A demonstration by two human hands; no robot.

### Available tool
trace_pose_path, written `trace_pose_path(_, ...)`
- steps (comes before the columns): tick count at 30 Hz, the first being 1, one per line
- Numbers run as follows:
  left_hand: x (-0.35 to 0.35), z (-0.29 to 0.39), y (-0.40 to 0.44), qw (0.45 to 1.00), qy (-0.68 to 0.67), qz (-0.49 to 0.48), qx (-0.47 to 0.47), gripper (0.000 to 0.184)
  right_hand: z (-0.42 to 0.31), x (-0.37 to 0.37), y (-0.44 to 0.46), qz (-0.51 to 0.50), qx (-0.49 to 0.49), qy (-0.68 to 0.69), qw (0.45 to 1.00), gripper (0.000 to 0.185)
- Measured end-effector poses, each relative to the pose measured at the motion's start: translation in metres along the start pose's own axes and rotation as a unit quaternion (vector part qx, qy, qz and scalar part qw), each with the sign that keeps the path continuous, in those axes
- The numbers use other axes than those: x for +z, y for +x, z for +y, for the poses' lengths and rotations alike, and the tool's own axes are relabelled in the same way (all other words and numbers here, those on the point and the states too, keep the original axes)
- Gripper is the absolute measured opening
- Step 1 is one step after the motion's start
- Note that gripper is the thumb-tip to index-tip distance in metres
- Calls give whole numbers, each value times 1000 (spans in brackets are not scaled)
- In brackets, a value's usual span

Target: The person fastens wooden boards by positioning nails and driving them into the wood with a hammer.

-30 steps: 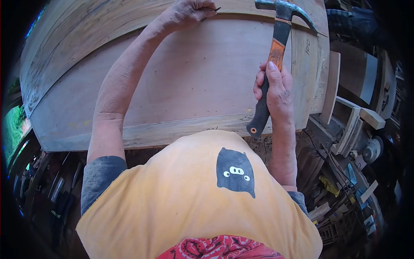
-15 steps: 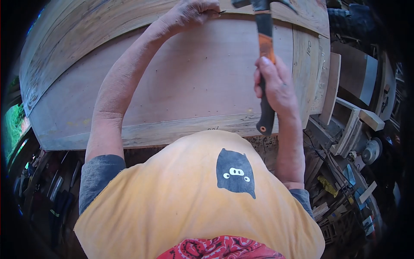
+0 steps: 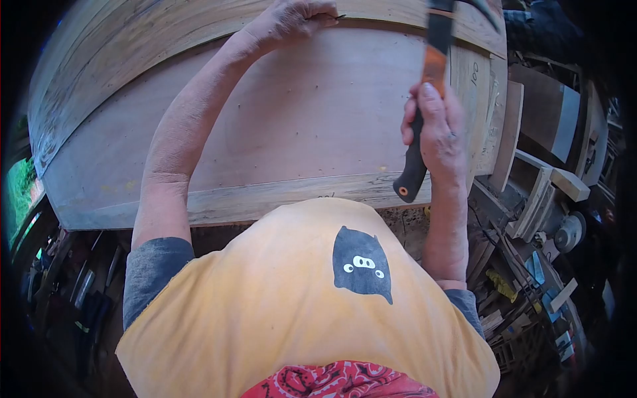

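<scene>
My right hand (image 3: 440, 136) is wrapped around the black and orange grip of a claw hammer (image 3: 434, 63). The hammer is raised over the right part of the wooden panel (image 3: 298, 113), its head partly cut off by the top of the view. At the panel's far edge, my left hand (image 3: 302, 18) rests closed with its fingers pinched. A small dark tip, apparently a nail (image 3: 341, 17), sticks out from those fingers beside a long wooden board (image 3: 152, 50). Small dark dots in rows mark the panel.
A light wood strip (image 3: 292, 188) borders the panel on my side. Boards (image 3: 507, 136) and wood offcuts (image 3: 569, 184) stand at the right, near a round grey disc-shaped thing (image 3: 569, 231). Dark clutter fills the lower left, and greenery shows at the far left.
The hammer and my right hand have swung to the right, and the hammer now leans more. My left hand stays in the same place.
</scene>
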State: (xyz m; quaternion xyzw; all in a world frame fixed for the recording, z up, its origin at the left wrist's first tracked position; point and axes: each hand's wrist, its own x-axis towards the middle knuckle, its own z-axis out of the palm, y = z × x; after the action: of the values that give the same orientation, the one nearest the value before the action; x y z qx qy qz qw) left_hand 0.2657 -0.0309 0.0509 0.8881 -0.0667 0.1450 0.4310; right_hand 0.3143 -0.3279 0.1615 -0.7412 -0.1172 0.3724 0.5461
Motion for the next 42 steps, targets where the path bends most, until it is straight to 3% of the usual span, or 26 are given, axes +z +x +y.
trace_pose_path(3, 0, -3, -2, 1000, -7, -3, 2, 8, 19, 7, 2, 8, -25, 10, 1000, 30)
trace_pose_path(4, 1, -3, -2, 1000, -11, -3, 8, 8, 22, 4, 1, -36, 13, -86, 996, 28)
trace_pose_path(8, 0, -4, -2, 999, 20, 8, 34, 7, 9, -2, -1, -53, 41, -86, 994, 26)
trace_pose_path(12, -3, -6, -18, 950, -222, 65, -212, 9, 14, -2, -10, -29, 3, -134, 991, 19)
trace_pose_path(15, -22, 0, -40, 940, -208, 188, -195, 9, 47, -1, -16, -18, -93, -222, 970, 15)
trace_pose_path(17, -41, -9, -61, 949, -73, 260, -163, 11, 62, 7, -19, -31, -131, -212, 968, 15)
trace_pose_path(18, -49, -18, -72, 938, -78, 293, -170, 11, 64, 13, -20, -58, -71, -157, 983, 16)
trace_pose_path(20, -61, -37, -90, 912, -88, 358, -180, 12, 55, 27, -16, -65, -91, -239, 965, 18)
trace_pose_path(23, -69, -49, -106, 900, 5, 390, -196, 11, 47, 33, -7, -83, -107, -265, 955, 26)
trace_pose_path(28, -62, -60, -108, 883, -26, 427, -194, 11, 15, 45, -15, -58, -137, -231, 962, 38)
trace_pose_path(31, -68, -64, -107, 885, -38, 422, -191, 10, 41, 41, 16, -79, -59, -385, 918, 41)
trace_pose_path(34, -71, -66, -110, 884, -28, 427, -186, 10, 23, 51, 27, -105, -35, -376, 920, 42)
trace_pose_path(36, -63, -67, -112, 884, -40, 429, -182, 9, -10, 60, 7, -110, -31, -282, 953, 43)
trace_pose_path(38, -64, -70, -111, 881, -56, 438, -167, 9, -31, 60, -3, -103, -90, -218, 966, 45)
trace_pose_path(42, -66, -62, -107, 883, -36, 430, -184, 8, -34, 53, -19, -84, -116, -146, 979, 48)
